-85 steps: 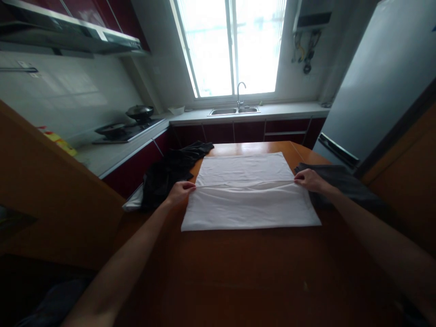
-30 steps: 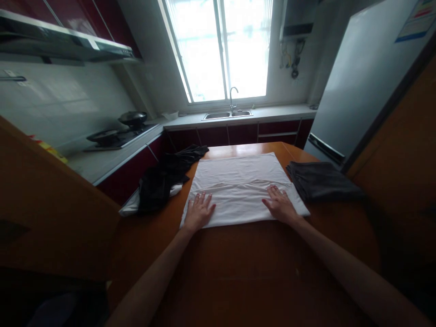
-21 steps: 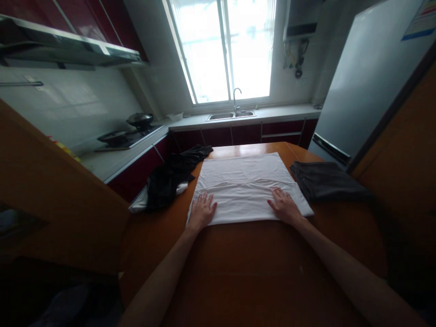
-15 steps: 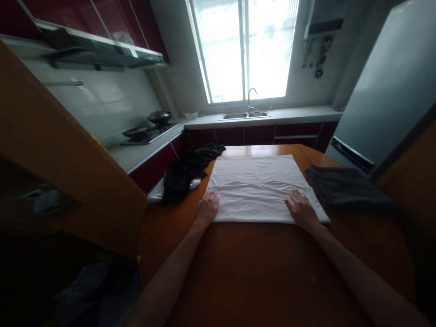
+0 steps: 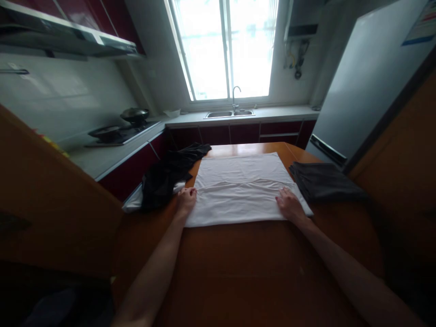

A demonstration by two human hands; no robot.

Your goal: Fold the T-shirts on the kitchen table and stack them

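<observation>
A white garment (image 5: 235, 200) lies spread on the wooden table, its near part folded back over itself with small wrinkles along the fold's edge. At its left edge, my left hand (image 5: 187, 199) has its fingers curled in and appears to pinch the fabric. My right hand (image 5: 290, 204) rests on the garment near the right edge, fingers somewhat bent but apart, thumb toward the middle. Left of the garment is a crumpled black garment (image 5: 161, 181) with a bit of white cloth beside it. A folded dark grey cloth (image 5: 327, 181) lies to the right.
The wooden table (image 5: 238, 268) has a rounded edge. Beyond it run a counter with a sink (image 5: 220, 114) and faucet (image 5: 234, 97), and a stove with a lidded pan (image 5: 134, 116) at left. A fridge (image 5: 354, 91) stands at right.
My left hand has shifted outward to the garment's left edge and its fingers have curled in. My right hand stays near the right side. The whole view has swung to the right.
</observation>
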